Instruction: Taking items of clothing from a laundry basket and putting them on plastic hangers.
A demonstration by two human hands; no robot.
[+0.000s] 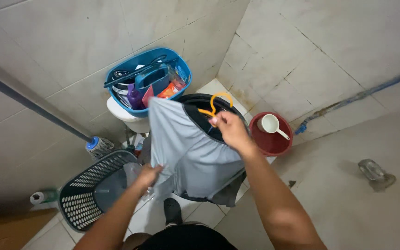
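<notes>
Head view: two hands, left hand [148, 176] and right hand [230, 129], pinching one grey garment [186, 148], one orange hanger [215, 105].

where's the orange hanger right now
In the head view the orange hanger is just right of centre, held up by the right hand at the top of the grey garment, with the blue basket to its left.

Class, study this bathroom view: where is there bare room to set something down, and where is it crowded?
Bare floor lies right of the right hand, between the red bucket and the floor drain. Crowded: the blue basket, and the corner holding the mop and perforated hamper beside the left hand.
</notes>
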